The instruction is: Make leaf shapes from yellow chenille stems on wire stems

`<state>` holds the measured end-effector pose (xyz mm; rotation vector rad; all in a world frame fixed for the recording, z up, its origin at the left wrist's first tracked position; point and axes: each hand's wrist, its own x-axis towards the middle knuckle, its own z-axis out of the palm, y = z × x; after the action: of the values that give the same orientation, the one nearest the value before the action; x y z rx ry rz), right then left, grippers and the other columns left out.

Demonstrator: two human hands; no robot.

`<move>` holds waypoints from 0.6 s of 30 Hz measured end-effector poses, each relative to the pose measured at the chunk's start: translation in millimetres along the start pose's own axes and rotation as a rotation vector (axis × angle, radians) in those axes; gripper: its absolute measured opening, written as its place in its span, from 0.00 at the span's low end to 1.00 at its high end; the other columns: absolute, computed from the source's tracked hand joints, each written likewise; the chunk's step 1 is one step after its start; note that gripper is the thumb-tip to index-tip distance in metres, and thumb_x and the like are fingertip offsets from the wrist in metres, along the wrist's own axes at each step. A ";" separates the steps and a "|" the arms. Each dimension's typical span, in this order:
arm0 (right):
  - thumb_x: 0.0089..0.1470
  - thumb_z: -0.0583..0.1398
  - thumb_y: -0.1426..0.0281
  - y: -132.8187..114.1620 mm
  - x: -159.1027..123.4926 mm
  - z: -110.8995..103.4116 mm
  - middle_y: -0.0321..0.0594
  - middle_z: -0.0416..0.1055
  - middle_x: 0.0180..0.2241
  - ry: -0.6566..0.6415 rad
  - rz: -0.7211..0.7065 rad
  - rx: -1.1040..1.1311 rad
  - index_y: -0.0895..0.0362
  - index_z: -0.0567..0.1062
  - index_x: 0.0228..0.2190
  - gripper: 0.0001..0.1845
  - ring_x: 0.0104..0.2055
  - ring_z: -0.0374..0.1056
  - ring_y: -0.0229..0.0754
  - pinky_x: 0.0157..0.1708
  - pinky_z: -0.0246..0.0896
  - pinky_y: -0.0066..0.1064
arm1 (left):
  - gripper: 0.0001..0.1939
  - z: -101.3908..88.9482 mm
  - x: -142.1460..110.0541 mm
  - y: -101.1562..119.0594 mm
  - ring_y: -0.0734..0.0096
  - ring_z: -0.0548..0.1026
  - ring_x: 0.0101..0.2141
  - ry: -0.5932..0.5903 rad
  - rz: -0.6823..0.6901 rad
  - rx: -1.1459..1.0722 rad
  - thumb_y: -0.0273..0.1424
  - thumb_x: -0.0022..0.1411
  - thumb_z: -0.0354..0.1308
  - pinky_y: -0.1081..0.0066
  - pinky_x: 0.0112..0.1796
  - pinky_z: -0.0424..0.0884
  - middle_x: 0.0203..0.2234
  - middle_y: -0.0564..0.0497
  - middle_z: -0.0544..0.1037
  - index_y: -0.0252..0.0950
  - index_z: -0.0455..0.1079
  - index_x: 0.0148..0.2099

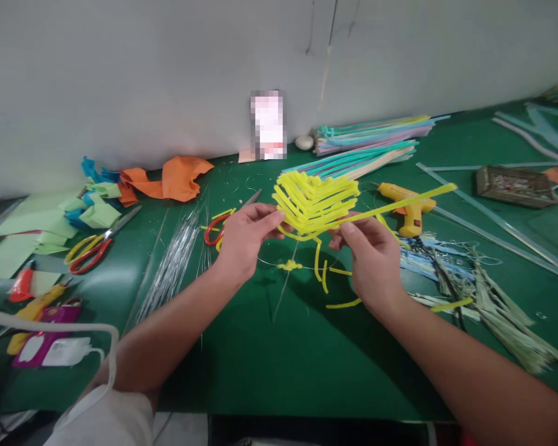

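Observation:
Held up over the green table is a yellow pipe-cleaner piece (314, 201), its stems bent into stacked V rows. My left hand (255, 232) pinches its lower left edge between thumb and fingers. At the lower right edge, my right hand (369, 248) is closed on a yellow pipe cleaner (409, 201) whose free end sticks out to the right. Below the hands lies a wire ring with a small yellow knotted bit (289, 265) on it. Short yellow pipe-cleaner offcuts (341, 304) are scattered nearby. Red-handled scissors (217, 228) lie just beyond my left hand, partly hidden.
A yellow glue gun (407, 207) lies right of my right hand. Behind are bundled coloured pipe cleaners (376, 136) and a phone (268, 124) against the wall. On the left are thin wires (172, 266), other scissors (100, 241) and crumpled orange paper (181, 178).

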<state>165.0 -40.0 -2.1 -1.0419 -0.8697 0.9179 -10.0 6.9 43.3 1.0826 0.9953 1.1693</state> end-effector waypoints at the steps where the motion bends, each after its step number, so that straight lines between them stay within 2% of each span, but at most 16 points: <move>1: 0.52 0.65 0.61 1.1 1.2 -0.6 0.34 0.71 0.26 -0.008 -0.002 0.026 0.53 0.75 0.27 0.10 0.25 0.66 0.35 0.30 0.65 0.32 | 0.10 0.2 -0.5 0.2 0.72 0.80 0.27 -0.006 0.001 0.006 0.32 0.50 0.69 0.76 0.27 0.72 0.23 0.51 0.79 0.32 0.72 0.30; 3: 0.53 0.63 0.61 2.7 2.8 -1.2 0.34 0.71 0.25 -0.021 0.000 0.058 0.54 0.74 0.26 0.11 0.25 0.66 0.35 0.29 0.64 0.32 | 0.10 0.2 -1.0 0.3 0.72 0.80 0.27 -0.011 0.006 0.016 0.32 0.50 0.68 0.76 0.27 0.72 0.23 0.51 0.79 0.32 0.72 0.30; 6: 0.48 0.68 0.63 2.9 2.0 0.1 0.34 0.73 0.26 -0.022 0.010 0.033 0.53 0.76 0.31 0.09 0.25 0.66 0.35 0.27 0.64 0.31 | 0.10 -0.6 -0.5 0.0 0.72 0.80 0.27 0.001 0.019 0.026 0.31 0.50 0.68 0.76 0.28 0.72 0.23 0.51 0.79 0.32 0.72 0.31; 9: 0.42 0.71 0.64 2.5 -0.4 1.9 0.32 0.74 0.26 -0.015 0.025 -0.005 0.53 0.76 0.34 0.16 0.24 0.67 0.36 0.26 0.65 0.31 | 0.10 -1.1 0.1 0.0 0.71 0.80 0.27 0.014 0.023 0.031 0.31 0.49 0.69 0.76 0.28 0.72 0.24 0.51 0.80 0.33 0.72 0.30; 13: 0.49 0.67 0.60 4.3 0.4 1.4 0.33 0.72 0.26 0.004 0.016 0.032 0.54 0.75 0.28 0.11 0.24 0.67 0.35 0.27 0.64 0.31 | 0.10 -0.6 -0.9 -0.1 0.72 0.79 0.27 -0.011 0.015 0.018 0.32 0.50 0.69 0.76 0.28 0.72 0.23 0.52 0.79 0.33 0.72 0.30; 15: 0.53 0.64 0.58 4.9 2.4 0.8 0.34 0.70 0.24 0.002 0.038 0.092 0.54 0.74 0.25 0.13 0.23 0.65 0.35 0.26 0.62 0.32 | 0.09 -0.3 -1.7 -0.5 0.73 0.79 0.27 -0.035 -0.005 0.007 0.32 0.51 0.68 0.76 0.28 0.72 0.23 0.52 0.79 0.33 0.73 0.30; 18: 0.54 0.64 0.60 4.0 4.7 1.0 0.34 0.68 0.22 0.027 0.066 0.148 0.54 0.74 0.23 0.13 0.23 0.64 0.35 0.25 0.60 0.31 | 0.09 -0.4 -1.9 -1.1 0.74 0.78 0.26 -0.048 -0.036 -0.009 0.32 0.51 0.69 0.76 0.28 0.72 0.23 0.52 0.79 0.33 0.74 0.31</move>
<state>165.0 -34.5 -4.9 -0.9571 -0.7373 1.0061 -10.4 5.0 42.2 1.0767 0.9674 1.1126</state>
